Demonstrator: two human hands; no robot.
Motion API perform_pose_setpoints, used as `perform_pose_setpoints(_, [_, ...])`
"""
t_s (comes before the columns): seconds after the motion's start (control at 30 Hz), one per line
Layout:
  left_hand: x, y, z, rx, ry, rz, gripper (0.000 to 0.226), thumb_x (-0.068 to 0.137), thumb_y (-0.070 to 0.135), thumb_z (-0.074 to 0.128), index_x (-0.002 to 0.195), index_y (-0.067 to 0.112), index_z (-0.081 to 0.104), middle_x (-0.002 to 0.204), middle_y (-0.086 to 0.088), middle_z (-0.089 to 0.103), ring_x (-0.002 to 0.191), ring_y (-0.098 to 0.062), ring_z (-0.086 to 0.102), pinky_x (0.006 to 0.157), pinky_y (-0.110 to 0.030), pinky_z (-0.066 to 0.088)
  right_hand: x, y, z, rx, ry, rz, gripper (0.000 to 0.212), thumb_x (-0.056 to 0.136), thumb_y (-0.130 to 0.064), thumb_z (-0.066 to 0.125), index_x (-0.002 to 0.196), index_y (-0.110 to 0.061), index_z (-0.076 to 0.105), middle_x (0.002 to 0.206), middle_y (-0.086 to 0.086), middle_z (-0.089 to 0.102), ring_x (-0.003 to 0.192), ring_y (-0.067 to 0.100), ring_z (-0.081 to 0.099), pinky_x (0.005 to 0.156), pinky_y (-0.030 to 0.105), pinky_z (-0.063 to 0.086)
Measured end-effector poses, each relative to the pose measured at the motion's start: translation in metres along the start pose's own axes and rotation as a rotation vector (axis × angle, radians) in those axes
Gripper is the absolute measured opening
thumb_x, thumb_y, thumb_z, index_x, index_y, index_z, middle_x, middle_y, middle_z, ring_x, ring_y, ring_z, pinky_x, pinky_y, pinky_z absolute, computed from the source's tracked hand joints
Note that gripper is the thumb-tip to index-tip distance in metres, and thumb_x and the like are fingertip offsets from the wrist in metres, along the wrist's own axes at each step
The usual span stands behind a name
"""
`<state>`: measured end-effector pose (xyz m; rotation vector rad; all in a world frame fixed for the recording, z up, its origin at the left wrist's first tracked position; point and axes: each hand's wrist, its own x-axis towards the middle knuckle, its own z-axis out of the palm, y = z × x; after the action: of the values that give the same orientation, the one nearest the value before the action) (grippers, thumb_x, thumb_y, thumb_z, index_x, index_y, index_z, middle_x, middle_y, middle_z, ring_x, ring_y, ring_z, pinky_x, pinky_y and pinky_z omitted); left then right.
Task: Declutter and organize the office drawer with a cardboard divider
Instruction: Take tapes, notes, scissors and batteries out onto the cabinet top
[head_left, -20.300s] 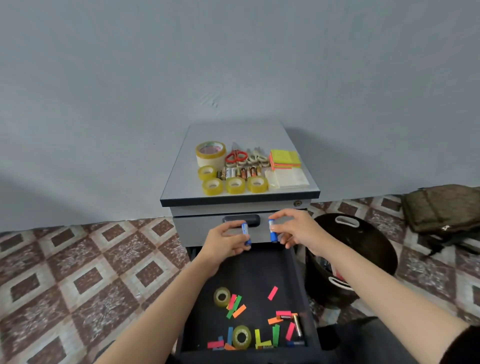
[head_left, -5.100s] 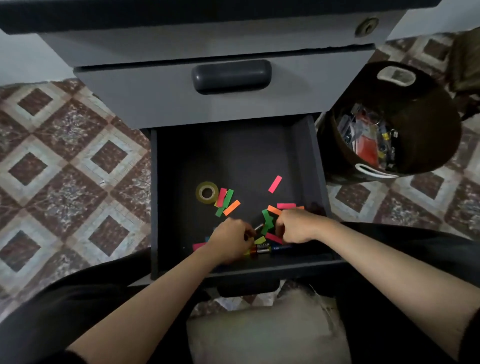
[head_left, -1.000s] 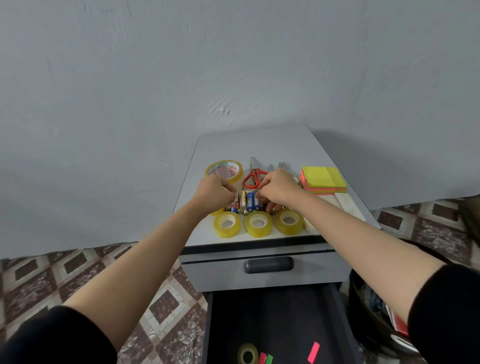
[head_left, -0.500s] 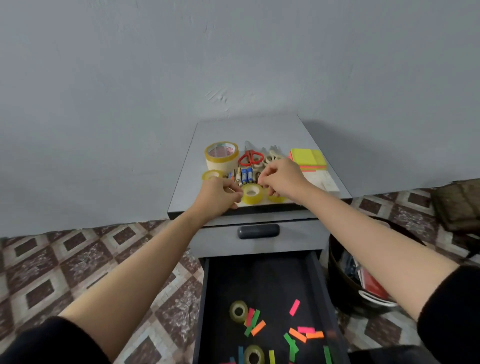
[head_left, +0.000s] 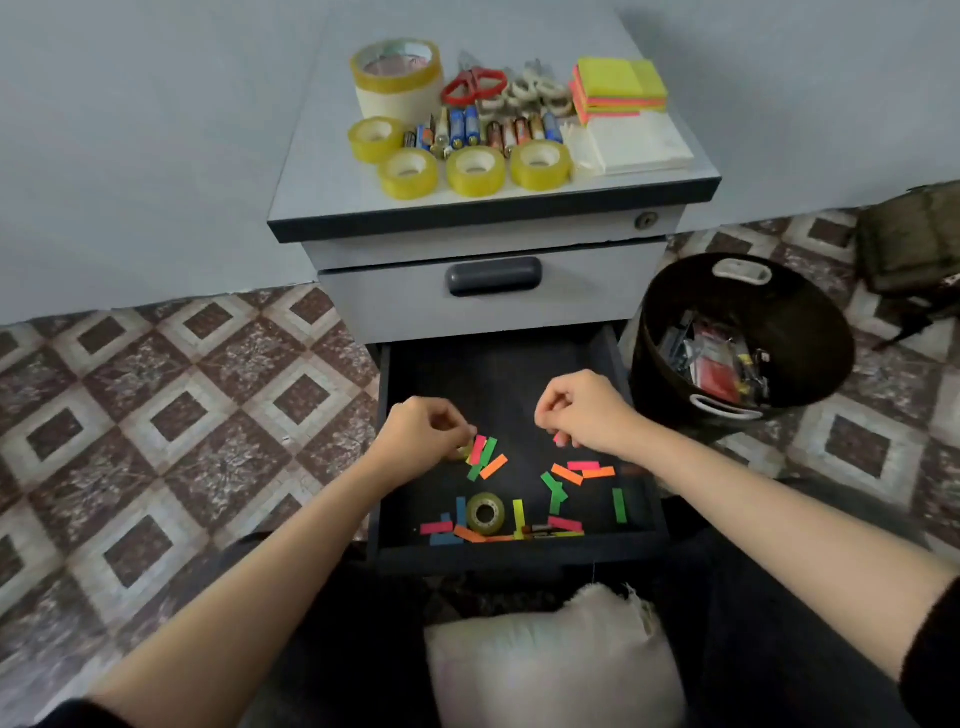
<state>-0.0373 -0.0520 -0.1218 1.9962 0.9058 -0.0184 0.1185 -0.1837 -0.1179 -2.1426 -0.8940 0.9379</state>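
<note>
Tiled floor (head_left: 156, 415), grey wall (head_left: 130, 130). Beyond left hand (head_left: 423, 434) and right hand (head_left: 582, 410), on the surface (head_left: 322, 187): tapes (head_left: 475, 171), batteries (head_left: 470, 130) with labels too blurred to read, scissors (head_left: 475, 85), notes (head_left: 618, 83). Under both, open drawer (head_left: 493, 374) holding strips (head_left: 576, 470), loose tape (head_left: 485, 513), battery (head_left: 540, 530). Left hand curled round a half-hidden roll (head_left: 460, 453); right hand curled over a pink strip (head_left: 560, 440), grip unclear. Further right, bin (head_left: 805, 322) of clutter (head_left: 717, 364).

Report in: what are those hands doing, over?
Both in drawer: left hand at small tape roll, right hand at pink strip; grips unclear. Nothing blocking.

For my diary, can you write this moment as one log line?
drawer open | left hand at tape roll | right hand over pink strip | grips unclear
</note>
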Motion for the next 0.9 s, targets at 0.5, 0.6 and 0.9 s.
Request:
perform_pose_setpoints(0.5, [0.047, -0.065, 0.095, 0.238, -0.454, -0.124, 0.020, 0.090, 0.018, 0.059, 0.106, 0.011, 0.070, 0.106, -0.003, 0.069, 0.096, -0.013, 0.062, 0.084, -0.021, 0.048, 0.048, 0.100, 0.091, -0.527, -0.427, 0.124, 0.023, 0.076, -0.002, 0.059, 0.093, -0.007, 0.074, 0.098, 0.013, 0.070, 0.096, 0.029, 0.062, 0.077, 0.034, 0.053])
perform_pose_setpoints(0.6, [0.054, -0.067, 0.096, 0.238, -0.434, -0.129, 0.021, 0.090, 0.016, 0.058, 0.107, 0.011, 0.069, 0.107, -0.003, 0.068, 0.093, -0.010, 0.061, 0.082, -0.019, 0.047, 0.047, 0.105, 0.093, -0.524, -0.454, 0.152, 0.022, 0.081, -0.002, 0.059, 0.097, -0.008, 0.074, 0.101, 0.011, 0.069, 0.097, 0.026, 0.062, 0.081, 0.035, 0.053])
perform_pose_setpoints(0.9, [0.059, -0.067, 0.095, 0.289, -0.416, -0.050, 0.022, 0.093, 0.013, 0.052, 0.108, 0.009, 0.068, 0.109, -0.003, 0.068, 0.097, -0.012, 0.061, 0.080, -0.018, 0.045, 0.045, 0.107, 0.097, -0.583, -0.575, 0.210, 0.014, 0.087, -0.007, 0.057, 0.096, -0.008, 0.067, 0.101, 0.010, 0.063, 0.092, 0.025, 0.060, 0.070, 0.028, 0.045])
